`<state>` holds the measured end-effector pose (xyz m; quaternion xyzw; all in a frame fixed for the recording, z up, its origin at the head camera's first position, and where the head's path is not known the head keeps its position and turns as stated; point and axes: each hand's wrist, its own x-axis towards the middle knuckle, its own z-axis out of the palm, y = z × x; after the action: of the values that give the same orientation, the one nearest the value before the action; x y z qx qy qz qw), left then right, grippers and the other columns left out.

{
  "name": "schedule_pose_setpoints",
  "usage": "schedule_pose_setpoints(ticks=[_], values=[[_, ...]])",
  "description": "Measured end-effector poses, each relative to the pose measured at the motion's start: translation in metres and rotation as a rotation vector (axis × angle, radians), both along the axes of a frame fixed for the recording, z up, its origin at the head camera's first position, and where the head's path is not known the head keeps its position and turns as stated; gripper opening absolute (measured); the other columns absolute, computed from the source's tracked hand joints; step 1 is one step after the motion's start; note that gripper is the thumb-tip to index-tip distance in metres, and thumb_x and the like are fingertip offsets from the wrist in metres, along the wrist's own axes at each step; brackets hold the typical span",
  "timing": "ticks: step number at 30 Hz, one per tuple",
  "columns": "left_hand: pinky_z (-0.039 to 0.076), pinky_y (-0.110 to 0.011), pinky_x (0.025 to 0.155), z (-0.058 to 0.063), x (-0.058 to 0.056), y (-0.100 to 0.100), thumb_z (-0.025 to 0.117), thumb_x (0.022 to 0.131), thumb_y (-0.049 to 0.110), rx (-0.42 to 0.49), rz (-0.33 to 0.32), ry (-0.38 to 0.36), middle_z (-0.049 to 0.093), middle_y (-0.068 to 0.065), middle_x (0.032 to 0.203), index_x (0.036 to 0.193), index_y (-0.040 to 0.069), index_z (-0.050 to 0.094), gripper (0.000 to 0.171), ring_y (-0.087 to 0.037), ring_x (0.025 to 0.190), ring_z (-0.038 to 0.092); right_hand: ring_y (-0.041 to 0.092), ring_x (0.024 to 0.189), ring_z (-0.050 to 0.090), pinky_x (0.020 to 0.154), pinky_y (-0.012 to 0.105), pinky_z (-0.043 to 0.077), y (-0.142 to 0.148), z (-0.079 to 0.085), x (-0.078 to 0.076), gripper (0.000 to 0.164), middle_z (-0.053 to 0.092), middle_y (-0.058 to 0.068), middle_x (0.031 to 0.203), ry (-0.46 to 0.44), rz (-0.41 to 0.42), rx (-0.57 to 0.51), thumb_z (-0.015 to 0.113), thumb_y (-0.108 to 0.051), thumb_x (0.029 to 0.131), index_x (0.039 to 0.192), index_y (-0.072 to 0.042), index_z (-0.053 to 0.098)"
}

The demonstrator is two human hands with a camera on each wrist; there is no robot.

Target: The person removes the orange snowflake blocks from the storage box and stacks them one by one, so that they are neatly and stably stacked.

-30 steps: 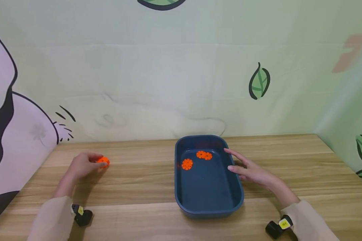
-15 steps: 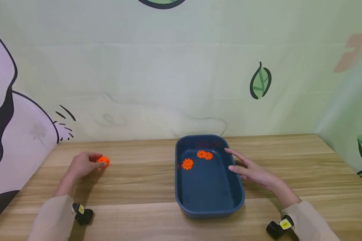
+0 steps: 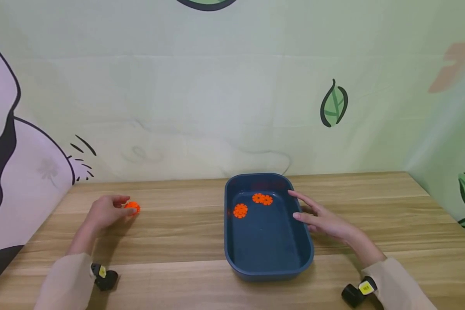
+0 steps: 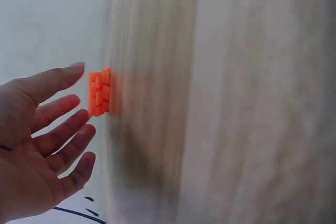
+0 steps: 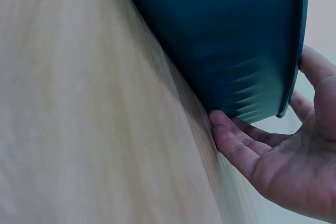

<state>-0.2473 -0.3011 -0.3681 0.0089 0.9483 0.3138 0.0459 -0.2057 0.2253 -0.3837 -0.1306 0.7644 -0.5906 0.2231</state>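
On the left of the wooden table, a small stack of orange notched plastic discs point(image 4: 98, 93) stands by the fingertips of my left hand point(image 3: 107, 212). In the left wrist view that hand's fingers are spread and slightly bent, with the thumb tip close to the top of the stack. A dark blue rectangular tub point(image 3: 269, 249) sits right of centre. Inside it lie orange notched discs point(image 3: 240, 211) near the left wall and a pair of overlapping orange discs point(image 3: 262, 199) toward the back. My right hand point(image 5: 294, 166) rests extended fingers on the tub's right rim and outer side.
The wood-grain table point(image 3: 170, 241) reaches back to a pale green backdrop point(image 3: 217, 107) printed with leaves and a cartoon figure. A black wrist camera point(image 3: 105, 277) is strapped to the left sleeve, another black wrist camera point(image 3: 354, 295) to the right one.
The left fingers have loosened slightly from the orange discs, the upper finger lifting a little off them. The right hand and the tub stay in place.
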Motion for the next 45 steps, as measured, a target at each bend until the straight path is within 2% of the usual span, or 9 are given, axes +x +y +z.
schedule_pose_setpoints(ticks=[5,11,17,23,33,37,40,45], values=[[0.045,-0.042,0.082,0.006,0.005,0.012,0.067,0.082,0.027,0.003,-0.009,0.095,0.053,-0.028,0.119,0.125,-0.007,0.049,0.058,-0.037,0.105,0.051,0.047,0.129,0.023,0.092,0.050,0.041,0.000,0.000,0.000,0.066,0.003,0.020,0.150,0.002,0.007,0.004,0.052,-0.028,0.093,0.146,-0.027,0.013],[0.046,-0.046,0.084,0.016,0.014,0.041,0.066,0.083,0.026,0.060,-0.039,0.161,0.054,-0.025,0.120,0.125,-0.005,0.050,0.055,-0.037,0.107,0.051,0.047,0.128,0.024,0.092,0.050,0.041,0.000,0.000,0.000,0.065,0.004,0.022,0.149,0.008,0.010,0.003,0.051,-0.028,0.093,0.146,-0.026,0.013],[0.046,-0.045,0.085,0.024,0.025,0.078,0.066,0.083,0.021,0.136,-0.108,0.228,0.057,-0.020,0.120,0.123,-0.002,0.054,0.048,-0.033,0.104,0.056,0.046,0.128,0.026,0.092,0.048,0.042,0.000,0.001,0.000,0.066,0.005,0.021,0.149,0.002,0.002,0.003,0.052,-0.028,0.093,0.146,-0.027,0.014],[0.048,-0.043,0.084,0.027,0.032,0.116,0.071,0.079,0.016,0.207,-0.194,0.289,0.060,-0.015,0.116,0.120,0.001,0.057,0.046,-0.029,0.099,0.059,0.046,0.128,0.026,0.091,0.048,0.042,0.000,0.002,0.000,0.066,0.004,0.022,0.149,0.006,0.005,0.012,0.052,-0.028,0.093,0.146,-0.026,0.014],[0.049,-0.042,0.081,0.029,0.036,0.175,0.073,0.077,0.015,0.294,-0.315,0.307,0.063,-0.011,0.112,0.117,0.004,0.060,0.044,-0.027,0.095,0.061,0.045,0.127,0.029,0.091,0.046,0.043,0.000,0.001,0.001,0.066,0.007,0.022,0.149,0.010,-0.003,0.032,0.053,-0.029,0.092,0.146,-0.027,0.015],[0.049,-0.041,0.082,0.029,0.037,0.192,0.073,0.077,0.016,0.316,-0.330,0.285,0.063,-0.010,0.112,0.118,0.005,0.060,0.044,-0.025,0.095,0.061,0.044,0.125,0.032,0.091,0.046,0.043,-0.001,0.001,0.003,0.066,0.009,0.024,0.148,0.010,0.001,0.032,0.053,-0.029,0.092,0.146,-0.027,0.015],[0.049,-0.039,0.083,0.031,0.035,0.203,0.073,0.077,0.016,0.323,-0.345,0.273,0.063,-0.009,0.113,0.118,0.005,0.060,0.044,-0.024,0.096,0.060,0.045,0.125,0.032,0.092,0.047,0.042,-0.001,0.001,0.002,0.066,0.008,0.025,0.148,0.003,0.002,0.017,0.053,-0.028,0.092,0.146,-0.026,0.014],[0.048,-0.039,0.084,0.031,0.027,0.218,0.072,0.078,0.015,0.326,-0.409,0.250,0.062,-0.010,0.114,0.119,0.006,0.059,0.044,-0.026,0.097,0.059,0.046,0.126,0.029,0.093,0.050,0.040,-0.001,0.001,0.001,0.066,0.006,0.023,0.148,-0.001,-0.003,0.023,0.053,-0.029,0.093,0.146,-0.027,0.014]])
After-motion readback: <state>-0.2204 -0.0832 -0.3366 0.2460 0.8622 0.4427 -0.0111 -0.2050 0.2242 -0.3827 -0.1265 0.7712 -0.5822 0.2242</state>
